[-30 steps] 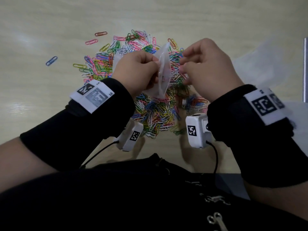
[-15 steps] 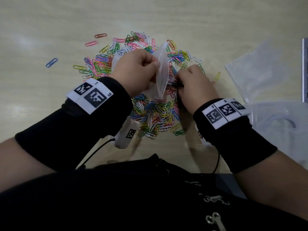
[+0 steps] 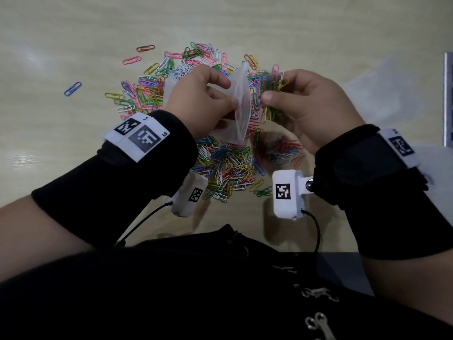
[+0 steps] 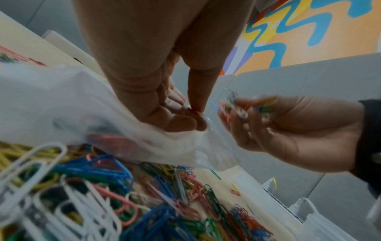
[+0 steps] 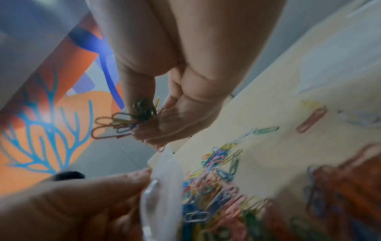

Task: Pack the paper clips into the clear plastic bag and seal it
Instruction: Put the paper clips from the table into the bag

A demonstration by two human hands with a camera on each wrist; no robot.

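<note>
Lower centre of the head view, the pile (image 3: 228, 168) of loose clips lies on the table (image 3: 61, 133). Above it, mid-frame, the left hand (image 3: 201, 99) pinches the bag (image 3: 239, 106), held up with its long axis running up the frame. Just right of it, the right hand (image 3: 306, 104) clutches a bunch of clips (image 3: 270, 84), apart from the bag and level with its upper end. The bunch probably has to travel left into the mouth.

head: looks down, above | wrists: close, face fingers | shared: paper clips (image 3: 228, 168)
</note>
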